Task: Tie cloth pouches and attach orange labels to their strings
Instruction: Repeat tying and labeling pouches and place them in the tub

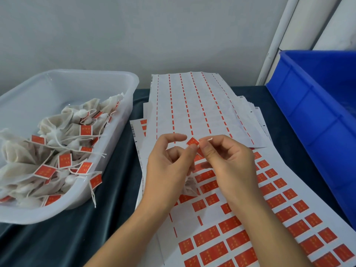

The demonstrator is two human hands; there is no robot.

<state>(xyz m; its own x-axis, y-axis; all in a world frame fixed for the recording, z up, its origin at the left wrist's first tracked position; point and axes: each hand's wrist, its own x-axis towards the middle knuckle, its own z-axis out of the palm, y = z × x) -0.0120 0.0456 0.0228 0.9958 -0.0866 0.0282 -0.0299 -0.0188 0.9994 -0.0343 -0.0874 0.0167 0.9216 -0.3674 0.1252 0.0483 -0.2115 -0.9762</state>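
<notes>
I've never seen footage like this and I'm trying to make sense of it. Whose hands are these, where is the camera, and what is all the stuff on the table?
There is no machine here: a person works bare-handed, and the one camera sits on their head, looking forward and down.

The left hand and right hand together pinch a small orange label and a thin white string that pokes out between the right fingers. A cloth pouch hangs below the hands, mostly hidden.

Under the hands lie label sheets, the near one still carrying orange stickers, the far sheet mostly peeled. At left a clear tub holds finished pouches already tagged. At right stands a blue crate. A dark cloth covers the table.
</notes>
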